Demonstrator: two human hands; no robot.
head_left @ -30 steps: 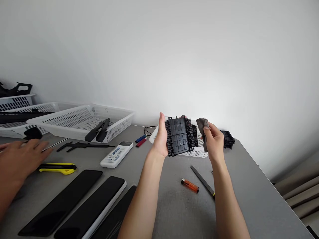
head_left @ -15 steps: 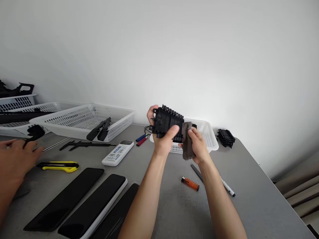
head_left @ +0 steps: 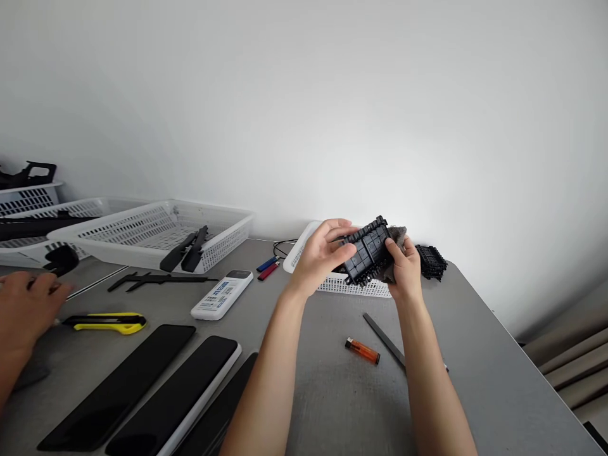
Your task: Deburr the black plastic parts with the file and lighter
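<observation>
A ribbed black plastic block (head_left: 368,250) is held in the air over the small white basket (head_left: 342,285) at the back of the grey table. My left hand (head_left: 320,256) is closed on its left side. My right hand (head_left: 406,269) grips its right side, with a grey-brown cloth (head_left: 398,237) bunched between the fingers and the block. The block is tilted, its right end higher.
More black blocks (head_left: 431,261) lie right of the basket. An orange lighter (head_left: 362,351) and a dark flat bar (head_left: 384,341) lie near my arms. Left: a remote (head_left: 221,294), a yellow knife (head_left: 104,323), black flat panels (head_left: 118,386), large white baskets (head_left: 152,234), another person's hand (head_left: 23,307).
I have moved the block to the right and turned it, over the small basket. My right hand with the cloth went from below the block to its right side.
</observation>
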